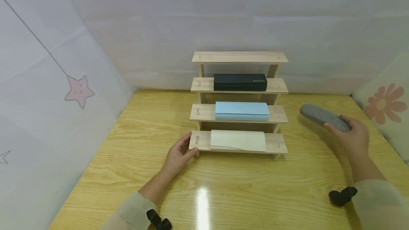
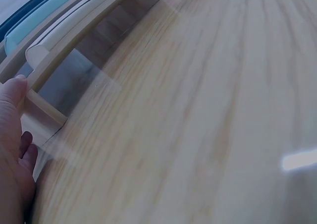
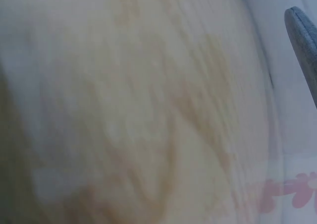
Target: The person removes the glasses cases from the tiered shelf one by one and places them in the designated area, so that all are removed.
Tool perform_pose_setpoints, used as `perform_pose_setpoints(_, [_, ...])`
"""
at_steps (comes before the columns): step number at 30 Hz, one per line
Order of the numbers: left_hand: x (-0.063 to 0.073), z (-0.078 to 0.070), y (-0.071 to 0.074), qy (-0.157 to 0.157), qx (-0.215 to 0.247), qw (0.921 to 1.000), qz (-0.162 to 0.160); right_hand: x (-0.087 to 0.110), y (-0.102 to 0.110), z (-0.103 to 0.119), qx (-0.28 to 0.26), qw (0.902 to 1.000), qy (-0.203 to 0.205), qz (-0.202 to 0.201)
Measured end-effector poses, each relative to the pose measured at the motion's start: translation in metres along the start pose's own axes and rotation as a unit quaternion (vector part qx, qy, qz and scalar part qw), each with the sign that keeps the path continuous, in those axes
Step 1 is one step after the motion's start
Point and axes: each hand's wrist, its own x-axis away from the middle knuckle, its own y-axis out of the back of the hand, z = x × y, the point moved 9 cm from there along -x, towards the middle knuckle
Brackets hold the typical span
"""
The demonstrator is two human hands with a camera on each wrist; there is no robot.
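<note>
Your right hand (image 1: 355, 135) holds the grey case (image 1: 324, 117) by its lower-right end, centre right of the head frame; its long axis slants up-left, toward the wooden rack (image 1: 239, 56) mid-frame. Your left hand (image 1: 177, 155), nearer the rack, grips the lowest shelf's (image 1: 270, 143) left end. The right-wrist view, upper right, shows the case's tip without your hand.

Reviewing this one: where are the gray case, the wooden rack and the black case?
Gray case (image 1: 324, 117): head view, middle of its body.
Wooden rack (image 1: 239, 56): head view, bare top board.
Black case (image 1: 239, 80): head view, on its lid.
</note>
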Motion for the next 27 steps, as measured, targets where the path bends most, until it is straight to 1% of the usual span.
perform_pose_setpoints(8, [0.0,0.001,0.0,0.001,-0.003,1.0,-0.001,0.004,-0.008,-0.007,-0.011,0.9997,-0.009,0.021])
perform_pose_setpoints(17, [0.0,0.001,0.001,0.001,-0.012,0.9999,-0.001,0.003,-0.015,-0.019,-0.001,0.9992,-0.014,0.037])
perform_pose_setpoints(21, [0.0,0.001,0.001,0.003,-0.013,0.9999,-0.001,0.003,-0.017,-0.022,0.011,0.9992,-0.007,0.038])
perform_pose_setpoints(27, [0.0,0.002,0.002,0.006,-0.017,0.9998,-0.002,0.005,-0.018,-0.021,0.025,0.999,0.007,0.035])
